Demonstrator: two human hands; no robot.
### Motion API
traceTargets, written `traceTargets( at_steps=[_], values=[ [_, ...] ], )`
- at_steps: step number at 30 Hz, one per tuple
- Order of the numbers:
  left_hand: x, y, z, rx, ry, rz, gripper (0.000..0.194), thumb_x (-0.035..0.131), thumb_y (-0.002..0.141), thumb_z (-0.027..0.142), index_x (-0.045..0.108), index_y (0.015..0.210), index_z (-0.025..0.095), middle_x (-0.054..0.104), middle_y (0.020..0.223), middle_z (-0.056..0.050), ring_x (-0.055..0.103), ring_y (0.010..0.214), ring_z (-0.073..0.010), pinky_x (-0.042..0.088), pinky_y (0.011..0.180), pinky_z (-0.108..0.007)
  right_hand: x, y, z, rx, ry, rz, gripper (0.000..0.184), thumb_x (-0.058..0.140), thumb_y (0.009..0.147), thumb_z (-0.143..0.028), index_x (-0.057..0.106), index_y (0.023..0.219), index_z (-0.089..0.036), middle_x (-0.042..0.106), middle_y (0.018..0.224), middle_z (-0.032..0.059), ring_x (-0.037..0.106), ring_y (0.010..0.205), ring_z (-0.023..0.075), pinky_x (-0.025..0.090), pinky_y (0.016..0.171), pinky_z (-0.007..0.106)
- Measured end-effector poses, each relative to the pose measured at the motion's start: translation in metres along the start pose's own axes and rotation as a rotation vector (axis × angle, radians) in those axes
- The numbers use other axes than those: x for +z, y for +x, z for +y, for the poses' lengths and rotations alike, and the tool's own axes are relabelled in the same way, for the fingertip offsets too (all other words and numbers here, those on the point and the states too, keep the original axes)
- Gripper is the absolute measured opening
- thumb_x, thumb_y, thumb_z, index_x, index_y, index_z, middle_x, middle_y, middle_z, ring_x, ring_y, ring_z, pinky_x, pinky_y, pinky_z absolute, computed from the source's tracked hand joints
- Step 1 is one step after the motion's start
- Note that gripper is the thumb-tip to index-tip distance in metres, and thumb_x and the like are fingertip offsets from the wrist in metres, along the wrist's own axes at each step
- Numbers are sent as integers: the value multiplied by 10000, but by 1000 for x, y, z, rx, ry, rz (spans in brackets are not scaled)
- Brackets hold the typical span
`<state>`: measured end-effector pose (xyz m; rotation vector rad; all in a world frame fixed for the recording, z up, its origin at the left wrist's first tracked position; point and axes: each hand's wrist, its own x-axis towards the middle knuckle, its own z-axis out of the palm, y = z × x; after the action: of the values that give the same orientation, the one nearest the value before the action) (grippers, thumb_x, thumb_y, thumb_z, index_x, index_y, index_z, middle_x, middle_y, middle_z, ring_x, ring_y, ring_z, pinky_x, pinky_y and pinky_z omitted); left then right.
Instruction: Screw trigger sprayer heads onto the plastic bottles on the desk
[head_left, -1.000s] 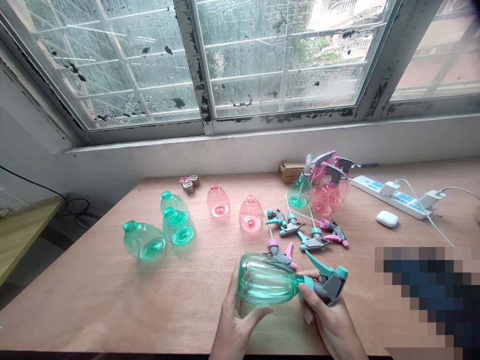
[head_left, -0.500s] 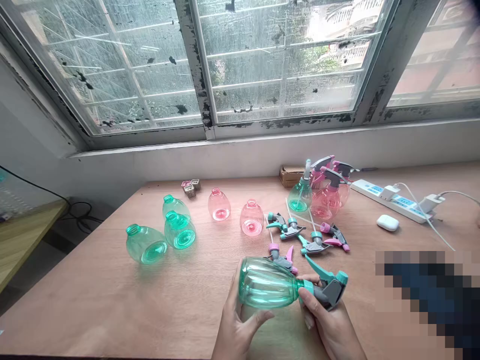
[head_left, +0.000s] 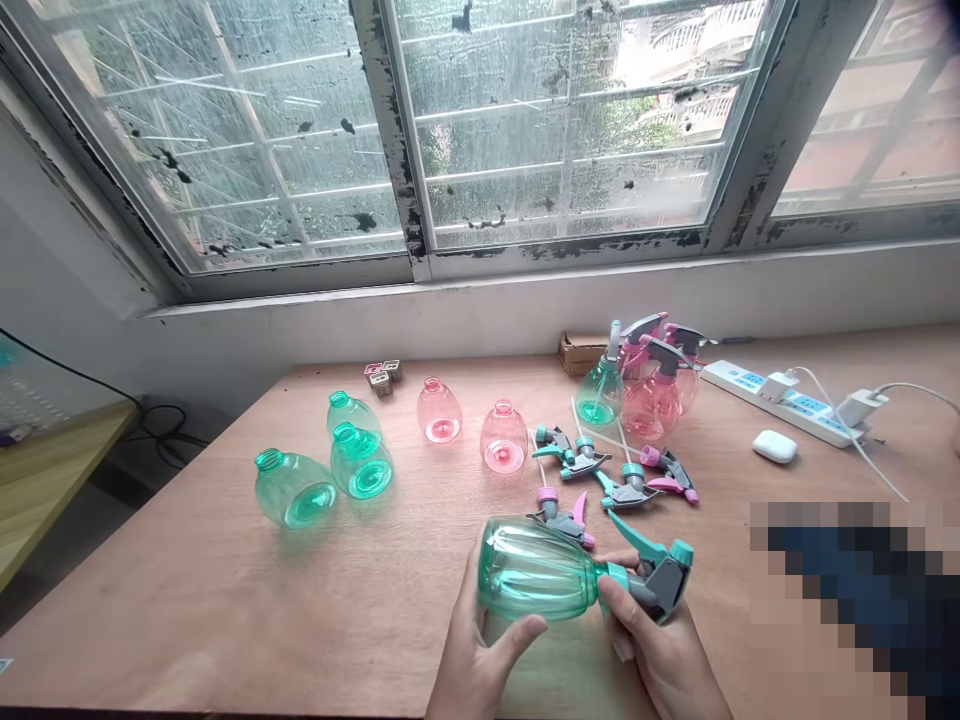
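Barely shifted, green bottle [head_left: 534, 568] hides left hand [head_left: 480, 660] fingers.

held bottle [head_left: 536, 568] teal | sprayer [head_left: 656, 575] grey-teal | table [head_left: 225, 600] pinkish wood

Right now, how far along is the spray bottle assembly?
Done: three capped bottles stand by the power strip. In hand: the left hand grips a green bottle on its side while the right hand holds its trigger head. Left: three green bottles and two pink bottles lie uncapped beside four loose trigger heads.
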<state>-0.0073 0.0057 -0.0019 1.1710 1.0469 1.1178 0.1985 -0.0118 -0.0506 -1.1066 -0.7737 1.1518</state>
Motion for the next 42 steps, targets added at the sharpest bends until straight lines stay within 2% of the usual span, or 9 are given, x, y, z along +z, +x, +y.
traceTargets(
  at_steps=[7, 12, 17, 21, 26, 28, 33, 37, 42],
  values=[
    [-2, 1, 1, 28, 89, 6, 891, 903, 829, 369, 486, 1614, 309, 515, 1688, -71, 416, 1591, -361, 308, 1337, -481, 2, 0, -2, 19, 45, 34, 419, 861, 891, -535, 645, 1025, -202, 592, 543, -57, 477, 396, 108, 314, 448, 243],
    [1, -2, -4, 45, -33, 47, 1095, 968, 738, 417, 391, 1663, 310, 523, 1681, -90, 444, 1572, -366, 347, 1317, -464, 1, 1, 0, -11, -31, -17, 421, 845, 902, -537, 659, 1041, -186, 572, 503, -63, 472, 399, 122, 325, 453, 255],
    [0, 0, -2, 27, -9, 31, 828, 877, 848, 471, 538, 1578, 277, 571, 1636, -108, 472, 1546, -404, 357, 1304, -499, 0, 1, 0, 3, -55, -30, 427, 832, 914, -537, 655, 1064, -178, 561, 488, -66, 488, 413, 138, 338, 471, 269],
    [-1, 3, -3, 45, 30, 31, 909, 896, 844, 386, 448, 1633, 344, 453, 1723, -68, 383, 1606, -368, 320, 1323, -487, 1, 0, -2, 7, -1, 5, 421, 830, 918, -540, 632, 1063, -198, 585, 536, -62, 495, 428, 127, 334, 476, 259],
    [2, 1, -6, 28, -18, 23, 970, 928, 799, 416, 441, 1633, 329, 575, 1634, -78, 473, 1550, -364, 328, 1319, -484, 2, -1, -3, 2, -4, 10, 430, 846, 904, -533, 628, 1063, -198, 573, 514, -68, 488, 421, 128, 342, 475, 261],
    [1, 1, -7, 21, -55, 22, 999, 932, 784, 459, 434, 1635, 302, 563, 1639, -101, 478, 1541, -384, 346, 1307, -493, 2, -1, -4, 1, -8, 1, 439, 854, 895, -531, 630, 1068, -196, 561, 494, -74, 481, 418, 129, 347, 476, 262],
    [-4, 4, -9, 62, 32, -2, 830, 867, 856, 480, 517, 1583, 286, 524, 1658, -98, 431, 1568, -395, 360, 1296, -486, 1, -1, -5, 7, -20, -6, 444, 849, 899, -530, 640, 1083, -184, 561, 493, -71, 488, 422, 139, 357, 482, 274],
    [-5, 4, -8, 49, 78, 2, 916, 901, 838, 392, 449, 1632, 325, 425, 1734, -67, 384, 1599, -373, 265, 1342, -491, 1, 1, -2, 22, 4, 25, 459, 847, 902, -536, 638, 1107, -182, 558, 508, -75, 478, 420, 130, 338, 481, 269],
    [0, 0, -2, 15, 45, -9, 971, 899, 838, 405, 391, 1659, 308, 481, 1706, -81, 395, 1599, -343, 274, 1341, -467, 1, 0, -1, 18, -4, 15, 467, 859, 888, -536, 646, 1093, -175, 562, 505, -70, 472, 419, 133, 333, 465, 269]
  ],
)
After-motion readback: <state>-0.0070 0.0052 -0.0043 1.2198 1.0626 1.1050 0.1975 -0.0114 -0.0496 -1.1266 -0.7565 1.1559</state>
